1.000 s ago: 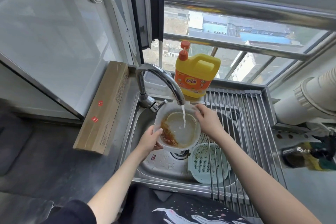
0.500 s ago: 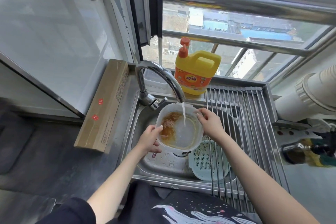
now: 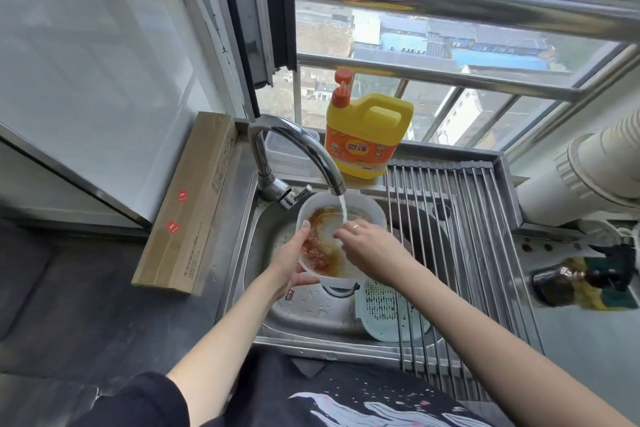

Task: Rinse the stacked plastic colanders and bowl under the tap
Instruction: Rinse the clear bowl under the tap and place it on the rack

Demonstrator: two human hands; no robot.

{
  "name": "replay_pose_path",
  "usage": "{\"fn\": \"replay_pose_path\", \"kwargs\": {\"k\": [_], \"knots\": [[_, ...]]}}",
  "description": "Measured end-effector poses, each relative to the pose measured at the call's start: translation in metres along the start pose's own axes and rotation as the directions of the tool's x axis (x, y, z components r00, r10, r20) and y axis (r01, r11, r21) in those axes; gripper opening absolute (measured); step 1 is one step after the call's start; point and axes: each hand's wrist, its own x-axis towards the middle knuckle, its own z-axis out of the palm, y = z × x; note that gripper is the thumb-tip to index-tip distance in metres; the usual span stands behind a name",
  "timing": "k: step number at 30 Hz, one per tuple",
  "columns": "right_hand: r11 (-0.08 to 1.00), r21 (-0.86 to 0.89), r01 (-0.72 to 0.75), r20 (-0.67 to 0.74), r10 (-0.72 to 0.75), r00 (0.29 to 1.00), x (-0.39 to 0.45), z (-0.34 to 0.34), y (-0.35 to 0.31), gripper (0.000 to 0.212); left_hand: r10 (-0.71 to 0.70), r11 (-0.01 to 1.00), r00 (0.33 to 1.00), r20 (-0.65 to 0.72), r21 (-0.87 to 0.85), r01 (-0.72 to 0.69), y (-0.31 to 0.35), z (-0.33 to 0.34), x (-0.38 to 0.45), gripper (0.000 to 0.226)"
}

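The bowl [image 3: 341,218], smeared with orange residue and catching tap water, is gripped by the left hand [image 3: 294,262]; the right hand's [image 3: 369,248] relaxed fingers are dipped inside.

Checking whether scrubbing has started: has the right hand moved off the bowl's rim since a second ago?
Yes. The right hand has left the far rim and come inward over the bowl, fingers now under the water below the tap.

Likely a home kitchen: steel sink [image 3: 284,317], tap [image 3: 304,152], detergent jug [image 3: 367,139].
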Motion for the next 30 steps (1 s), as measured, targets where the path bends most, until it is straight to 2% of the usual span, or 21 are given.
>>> {"fn": "replay_pose_path", "kwargs": {"k": [1,3,4,5,8,9,10,13,14,17,18,20,21,22,23,25,27,28,30], "knots": [[0.996,0.016,-0.084,0.141,0.081,0.987,0.003,0.006,0.000,0.050,0.007,1.000,1.000,0.000,0.021,-0.007,0.000,0.001,0.001,0.069],[0.960,-0.019,-0.278,0.305,0.270,0.913,0.011,0.011,0.001,0.070,0.016,0.999,1.000,-0.010,0.049,-0.015,0.001,0.005,0.000,0.060],[0.950,-0.043,-0.309,0.367,0.303,0.880,0.014,0.014,-0.001,0.076,0.013,0.999,1.000,-0.018,0.051,-0.012,0.001,0.007,0.000,0.059],[0.961,-0.043,-0.272,0.434,0.263,0.861,0.016,0.018,-0.005,0.078,0.007,0.999,1.000,-0.023,0.051,-0.006,0.002,0.008,-0.001,0.062],[0.997,0.077,0.012,0.585,-0.055,0.809,0.018,0.022,-0.009,0.072,-0.014,0.999,0.999,-0.043,0.038,0.016,0.000,0.007,-0.001,0.076],[0.994,0.082,0.076,0.587,-0.110,0.802,0.018,0.019,-0.005,0.070,-0.023,0.999,0.999,-0.043,0.036,0.024,-0.002,0.006,-0.001,0.073],[0.996,0.042,0.082,0.574,-0.091,0.814,0.020,0.018,0.003,0.070,-0.021,0.999,0.999,-0.038,0.029,0.022,-0.002,0.007,-0.001,0.068],[0.986,-0.060,-0.157,0.444,0.167,0.880,0.025,0.013,0.010,0.070,-0.007,1.000,0.999,-0.046,0.002,0.007,0.001,0.013,0.001,0.063],[0.985,-0.034,-0.172,0.437,0.169,0.884,0.026,0.015,0.004,0.072,-0.002,1.000,0.998,-0.058,0.004,0.002,0.003,0.014,0.002,0.062],[0.999,0.045,0.011,0.511,-0.033,0.859,0.022,0.024,-0.004,0.078,-0.007,0.999,0.998,-0.065,0.037,0.010,0.004,0.012,0.004,0.052],[0.999,0.030,0.028,0.514,-0.040,0.857,0.022,0.024,0.003,0.079,-0.012,0.999,0.999,-0.044,0.032,0.013,0.004,0.012,0.004,0.049],[0.992,-0.045,-0.115,0.447,0.123,0.886,0.025,0.025,0.017,0.082,0.000,0.999,1.000,-0.023,0.036,0.001,0.004,0.015,0.003,0.044],[0.974,-0.067,-0.217,0.411,0.226,0.883,0.027,0.025,0.018,0.080,0.008,0.999,0.999,-0.038,0.051,-0.006,0.004,0.016,0.003,0.043],[0.963,-0.051,-0.265,0.401,0.263,0.878,0.027,0.024,0.013,0.075,0.014,0.998,0.998,-0.054,0.064,-0.010,0.004,0.016,0.006,0.044],[0.972,-0.007,-0.236,0.421,0.217,0.881,0.028,0.025,0.004,0.071,0.012,0.998,0.998,-0.066,0.067,-0.008,0.004,0.014,0.009,0.046],[0.988,0.117,-0.103,0.510,0.029,0.860,0.029,0.021,-0.012,0.069,-0.003,0.999,0.998,-0.060,0.047,0.006,0.001,0.008,0.014,0.053],[0.992,0.128,-0.009,0.533,-0.061,0.844,0.029,0.013,-0.010,0.064,-0.013,1.000,0.999,-0.035,0.011,0.013,-0.005,0.004,0.018,0.055],[0.997,0.073,-0.010,0.491,-0.027,0.871,0.030,0.011,-0.005,0.060,0.005,1.000,0.999,-0.039,-0.009,-0.005,-0.007,0.005,0.019,0.054],[0.984,-0.046,-0.174,0.365,0.179,0.913,0.031,0.010,0.001,0.057,0.048,0.998,0.998,-0.048,-0.030,-0.050,-0.004,0.010,0.022,0.053]]}}
